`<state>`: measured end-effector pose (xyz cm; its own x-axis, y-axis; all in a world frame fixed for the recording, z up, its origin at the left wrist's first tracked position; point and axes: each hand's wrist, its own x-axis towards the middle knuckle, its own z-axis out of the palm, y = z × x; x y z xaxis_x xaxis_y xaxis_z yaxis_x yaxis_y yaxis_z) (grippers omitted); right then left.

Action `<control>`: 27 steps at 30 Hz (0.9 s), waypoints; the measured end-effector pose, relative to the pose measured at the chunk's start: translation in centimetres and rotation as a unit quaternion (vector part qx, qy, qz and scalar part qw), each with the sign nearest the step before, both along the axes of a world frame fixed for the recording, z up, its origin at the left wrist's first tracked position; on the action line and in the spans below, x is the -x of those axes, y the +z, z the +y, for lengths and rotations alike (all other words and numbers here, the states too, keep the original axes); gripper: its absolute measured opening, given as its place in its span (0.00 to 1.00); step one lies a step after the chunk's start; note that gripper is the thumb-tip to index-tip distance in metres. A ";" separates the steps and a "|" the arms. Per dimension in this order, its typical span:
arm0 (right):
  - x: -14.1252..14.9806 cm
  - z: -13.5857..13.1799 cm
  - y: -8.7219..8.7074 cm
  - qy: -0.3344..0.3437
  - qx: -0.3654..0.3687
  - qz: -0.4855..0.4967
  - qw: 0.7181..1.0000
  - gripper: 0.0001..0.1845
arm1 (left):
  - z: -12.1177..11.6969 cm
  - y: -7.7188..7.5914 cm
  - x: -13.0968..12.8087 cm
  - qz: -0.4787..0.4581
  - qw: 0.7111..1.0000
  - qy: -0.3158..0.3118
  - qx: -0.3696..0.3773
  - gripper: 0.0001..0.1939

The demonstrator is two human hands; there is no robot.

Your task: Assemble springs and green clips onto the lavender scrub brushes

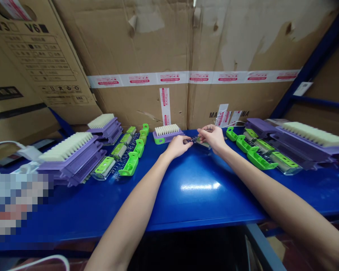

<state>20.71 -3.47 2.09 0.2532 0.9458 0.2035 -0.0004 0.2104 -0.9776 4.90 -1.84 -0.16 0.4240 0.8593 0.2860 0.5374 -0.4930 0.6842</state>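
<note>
My left hand (179,146) is closed, its thumb and fingers pinching a dark coil spring (192,140). At the spring's right end, my right hand (212,137) is also closed in a pinch; its fingertips partly hide what they grip. Below the right hand lies a clear piece with a green part (205,144), mostly covered by the hand. Just behind my left hand sits a purple brush head (169,136) with cream bristles facing up and a green end piece.
On the left of the blue table (197,207) are purple brush heads (70,154), green-topped clear boxes (104,166), springs and green end caps (130,163). Similar green caps (255,158), boxes (285,161) and purple brushes (313,139) stand right. Cardboard (141,49) walls the back.
</note>
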 end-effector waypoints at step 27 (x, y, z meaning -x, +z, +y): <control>-0.2 0.6 -0.5 -0.017 -0.036 -0.039 0.998 0.16 | 0.6 -0.2 0.3 -0.045 0.996 -0.031 0.071 0.17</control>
